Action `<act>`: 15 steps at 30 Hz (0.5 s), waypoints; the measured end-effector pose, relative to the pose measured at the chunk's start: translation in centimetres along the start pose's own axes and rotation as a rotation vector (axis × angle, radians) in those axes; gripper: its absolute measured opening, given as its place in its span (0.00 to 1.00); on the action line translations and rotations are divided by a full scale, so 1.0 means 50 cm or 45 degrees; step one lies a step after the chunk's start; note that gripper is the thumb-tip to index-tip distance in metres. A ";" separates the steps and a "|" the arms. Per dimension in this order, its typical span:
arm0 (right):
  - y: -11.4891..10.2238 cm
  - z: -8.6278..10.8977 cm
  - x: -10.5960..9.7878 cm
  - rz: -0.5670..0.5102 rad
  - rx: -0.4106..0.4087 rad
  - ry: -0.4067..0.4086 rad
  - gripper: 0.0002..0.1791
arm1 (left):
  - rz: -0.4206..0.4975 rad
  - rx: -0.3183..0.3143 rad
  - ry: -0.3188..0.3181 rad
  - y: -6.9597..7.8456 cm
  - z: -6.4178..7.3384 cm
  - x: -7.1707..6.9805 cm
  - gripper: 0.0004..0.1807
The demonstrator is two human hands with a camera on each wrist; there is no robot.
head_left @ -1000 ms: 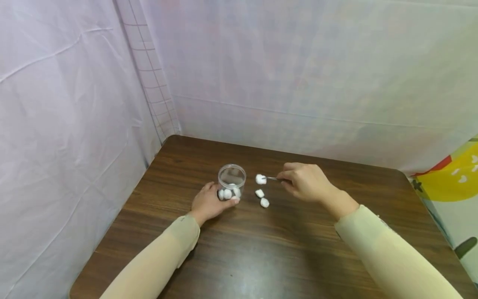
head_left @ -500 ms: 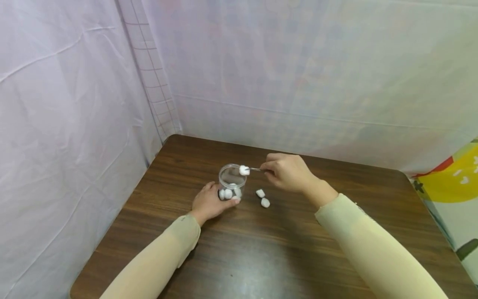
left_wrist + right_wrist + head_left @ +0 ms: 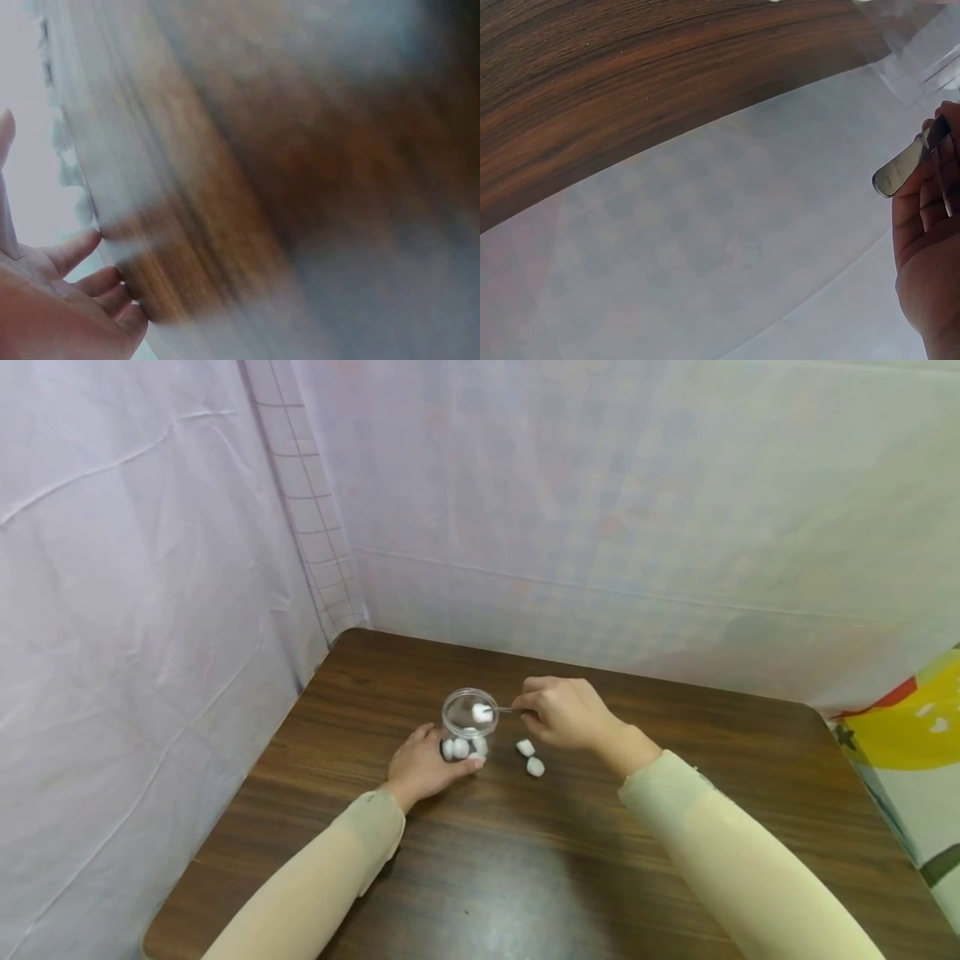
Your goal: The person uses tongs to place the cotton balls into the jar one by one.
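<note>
A clear plastic jar (image 3: 470, 713) with several white cotton balls (image 3: 461, 748) in its bottom stands on the brown table. My left hand (image 3: 426, 766) grips it low down, thumb across the front and fingers at the left side. In the left wrist view that hand (image 3: 71, 300) shows beside the washed-out jar. My right hand (image 3: 564, 712) pinches metal tweezers (image 3: 507, 710), whose rounded flat end (image 3: 900, 171) juts from the fingers in the right wrist view. At the tweezers' tip a cotton ball (image 3: 482, 713) is held at the jar's mouth, seen within its rim.
Two loose cotton balls, one farther back (image 3: 526, 747) and one nearer (image 3: 535, 767), lie on the wood-grain table (image 3: 480, 877) right of the jar. White cloth sheets (image 3: 600, 510) hang behind the table and along its left side. A yellow printed cloth (image 3: 911, 727) is at the far right.
My right hand has moved left with the tweezers, carrying the cotton ball from above the table to the jar's mouth. My left hand and the jar have stayed in place.
</note>
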State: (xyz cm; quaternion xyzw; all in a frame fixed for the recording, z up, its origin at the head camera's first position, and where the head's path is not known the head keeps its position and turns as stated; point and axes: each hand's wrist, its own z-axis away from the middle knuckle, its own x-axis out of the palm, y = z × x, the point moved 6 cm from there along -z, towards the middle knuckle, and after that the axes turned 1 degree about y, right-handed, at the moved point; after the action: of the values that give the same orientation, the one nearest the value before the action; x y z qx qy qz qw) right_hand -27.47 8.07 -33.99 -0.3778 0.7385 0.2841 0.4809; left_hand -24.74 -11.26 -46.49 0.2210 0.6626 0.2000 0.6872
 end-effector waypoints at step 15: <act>-0.005 -0.005 -0.002 0.025 -0.009 -0.034 0.09 | -0.009 -0.011 -0.019 -0.003 -0.002 0.002 0.49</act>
State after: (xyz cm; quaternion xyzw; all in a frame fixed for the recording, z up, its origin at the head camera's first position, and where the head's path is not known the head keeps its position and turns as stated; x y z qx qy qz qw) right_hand -27.34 7.79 -33.81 -0.3683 0.7347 0.2964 0.4866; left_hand -24.83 -11.32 -46.68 0.2171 0.6572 0.1989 0.6938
